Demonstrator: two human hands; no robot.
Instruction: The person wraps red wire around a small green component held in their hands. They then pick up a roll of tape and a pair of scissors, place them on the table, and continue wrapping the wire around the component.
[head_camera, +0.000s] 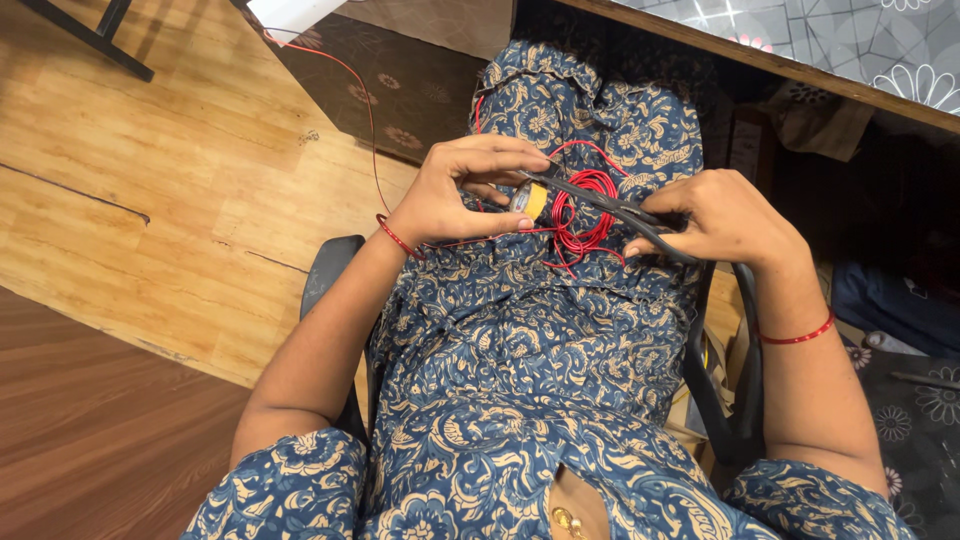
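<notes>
My left hand (470, 190) pinches a small round part with a yellow body (528, 201) over my lap. My right hand (725, 220) is closed on the dark handles of a scissor-like tool (610, 205), whose tip reaches the round part at my left fingers. A bundle of thin red wire (585, 215) lies coiled on my blue patterned dress between the two hands. One red strand (365, 100) runs away to the upper left across the floor.
I sit on a black chair (325, 275) with an armrest (745, 380) at my right. A wooden floor (150, 180) spreads to the left, a dark patterned rug (400, 80) ahead. A patterned tabletop edge (800, 65) crosses the upper right.
</notes>
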